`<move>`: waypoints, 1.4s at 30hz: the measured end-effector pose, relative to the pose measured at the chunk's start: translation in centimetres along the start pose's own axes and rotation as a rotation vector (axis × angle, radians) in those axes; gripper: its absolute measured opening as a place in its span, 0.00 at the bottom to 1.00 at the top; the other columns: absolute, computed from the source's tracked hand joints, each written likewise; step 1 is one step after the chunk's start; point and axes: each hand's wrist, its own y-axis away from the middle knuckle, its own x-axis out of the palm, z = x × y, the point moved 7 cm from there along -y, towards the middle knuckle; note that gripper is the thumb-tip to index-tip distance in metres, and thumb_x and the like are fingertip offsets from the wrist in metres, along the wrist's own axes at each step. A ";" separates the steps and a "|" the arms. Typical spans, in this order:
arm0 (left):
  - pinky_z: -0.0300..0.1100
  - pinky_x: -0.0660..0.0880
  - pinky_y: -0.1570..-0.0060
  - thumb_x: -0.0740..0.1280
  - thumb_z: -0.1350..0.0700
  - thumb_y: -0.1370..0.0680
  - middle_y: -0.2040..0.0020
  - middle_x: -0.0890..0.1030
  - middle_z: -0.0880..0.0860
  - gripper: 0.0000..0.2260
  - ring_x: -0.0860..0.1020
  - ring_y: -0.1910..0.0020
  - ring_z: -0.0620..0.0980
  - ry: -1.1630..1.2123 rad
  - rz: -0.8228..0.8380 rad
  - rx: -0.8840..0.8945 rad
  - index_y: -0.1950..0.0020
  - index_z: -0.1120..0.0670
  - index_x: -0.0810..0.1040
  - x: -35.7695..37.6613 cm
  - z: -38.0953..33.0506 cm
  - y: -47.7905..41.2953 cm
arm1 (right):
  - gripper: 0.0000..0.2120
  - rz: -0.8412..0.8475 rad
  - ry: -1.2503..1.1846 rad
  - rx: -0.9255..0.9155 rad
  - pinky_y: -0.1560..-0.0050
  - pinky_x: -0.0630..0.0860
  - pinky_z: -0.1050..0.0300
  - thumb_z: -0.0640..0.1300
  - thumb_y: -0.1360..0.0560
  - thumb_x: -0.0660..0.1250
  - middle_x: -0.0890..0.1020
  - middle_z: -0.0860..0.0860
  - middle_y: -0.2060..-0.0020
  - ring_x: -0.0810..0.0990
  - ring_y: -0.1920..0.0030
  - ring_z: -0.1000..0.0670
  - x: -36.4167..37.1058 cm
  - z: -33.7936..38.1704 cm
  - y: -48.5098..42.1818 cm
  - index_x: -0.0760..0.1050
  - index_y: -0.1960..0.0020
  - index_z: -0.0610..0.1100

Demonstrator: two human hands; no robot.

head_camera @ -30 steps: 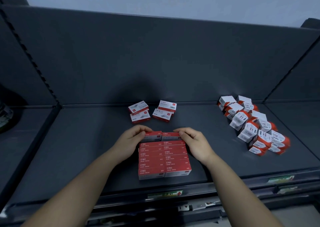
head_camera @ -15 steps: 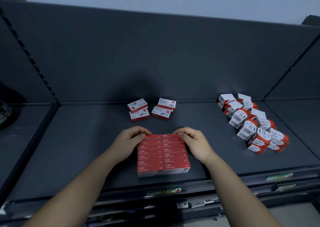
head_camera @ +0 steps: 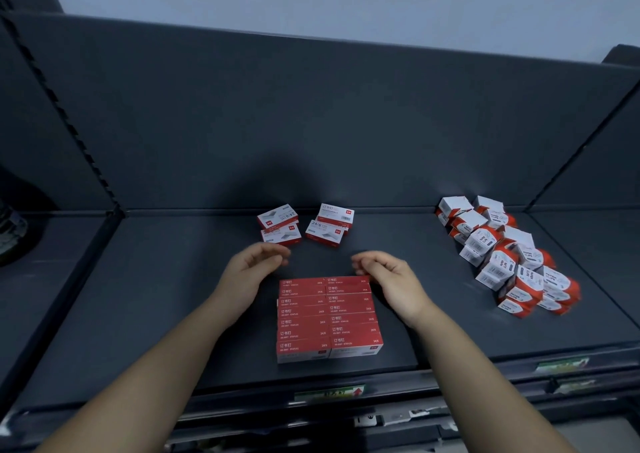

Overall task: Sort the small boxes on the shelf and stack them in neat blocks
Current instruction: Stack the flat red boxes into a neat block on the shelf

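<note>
A dark grey shelf [head_camera: 138,296] fills the view, seen from above by a person facing it. At 3 o'clock lies a loose heap of white-and-orange boxes [head_camera: 509,255], well apart from everything else. At 6 o'clock, near the shelf's front edge, stands a neat red block of boxes [head_camera: 329,317], two columns wide. At 12 o'clock, near the back wall, sit four loose red-and-white boxes [head_camera: 304,225]. Half a second ago both hands pressed the block's far end; now the left hand [head_camera: 247,274] and right hand [head_camera: 391,277] have lifted clear, empty, fingers loosely curled and half open. The block looks squared and finished, so the four loose boxes probably come next.
</note>
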 end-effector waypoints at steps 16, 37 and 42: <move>0.43 0.59 0.29 0.63 0.52 0.20 0.25 0.64 0.50 0.23 0.62 0.29 0.51 -0.984 0.008 0.210 0.25 0.48 0.66 -2.0 1.5 -1.9 | 0.24 0.191 0.939 0.003 0.30 0.62 0.54 0.56 0.20 0.60 0.68 0.51 0.36 0.62 0.32 0.48 3.0 2.5 -4.8 0.65 0.25 0.54; 0.43 0.75 0.42 0.74 0.57 0.27 0.44 0.81 0.46 0.16 0.79 0.44 0.45 -0.469 0.033 -0.047 0.42 0.46 0.75 -1.5 0.0 -3.7 | 0.16 0.133 0.678 0.022 0.48 0.77 0.56 0.46 0.29 0.75 0.82 0.52 0.49 0.80 0.49 0.51 2.0 3.3 -5.3 0.78 0.43 0.49; 0.41 0.80 0.55 0.70 0.68 0.25 0.47 0.84 0.57 0.18 0.84 0.53 0.52 0.107 0.002 -0.154 0.38 0.54 0.75 -1.3 -1.2 -3.2 | 0.15 0.140 -0.049 0.008 0.51 0.79 0.58 0.32 0.27 0.72 0.85 0.47 0.52 0.83 0.56 0.53 1.7 3.8 -3.9 0.78 0.42 0.43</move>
